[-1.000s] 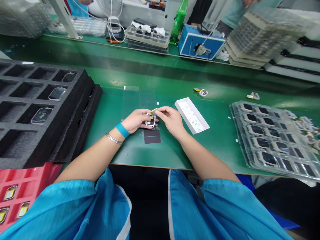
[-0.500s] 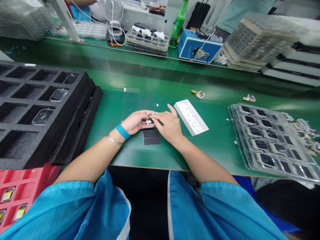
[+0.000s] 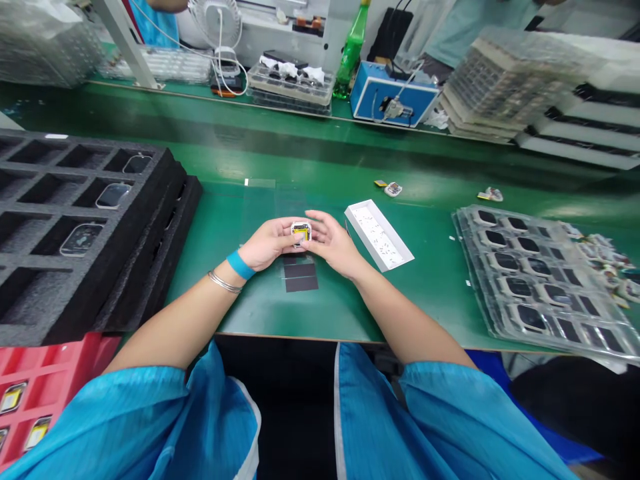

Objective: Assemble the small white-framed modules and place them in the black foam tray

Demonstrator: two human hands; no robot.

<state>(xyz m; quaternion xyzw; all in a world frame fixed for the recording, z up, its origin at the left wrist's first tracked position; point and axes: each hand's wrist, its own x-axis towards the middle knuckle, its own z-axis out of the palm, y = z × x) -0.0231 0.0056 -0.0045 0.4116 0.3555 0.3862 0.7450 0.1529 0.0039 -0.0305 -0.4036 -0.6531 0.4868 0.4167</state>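
Note:
My left hand (image 3: 270, 243) and my right hand (image 3: 333, 245) meet at the middle of the green mat. Between them is a small square watch body (image 3: 301, 233) with a white-silver frame and a yellow part lying in its opening. My left fingers hold it from below and the left side. My right fingertips press against its right side. Two dark rectangular film sheets (image 3: 301, 277) lie on the mat just below my hands. A clear plastic sheet (image 3: 260, 207) lies beyond them.
A black foam tray (image 3: 145, 220) holding watches stands to the left, with a red tray (image 3: 30, 360) below it. A white box lid (image 3: 379, 235) lies to the right, then a clear tray of watches (image 3: 463, 227). Stacked trays and a blue tester (image 3: 393, 100) stand beyond.
The yellow part, earlier pinched in my right fingers above the watch body, now lies in the body. My right hand has opened and eased back, and the view has shifted slightly.

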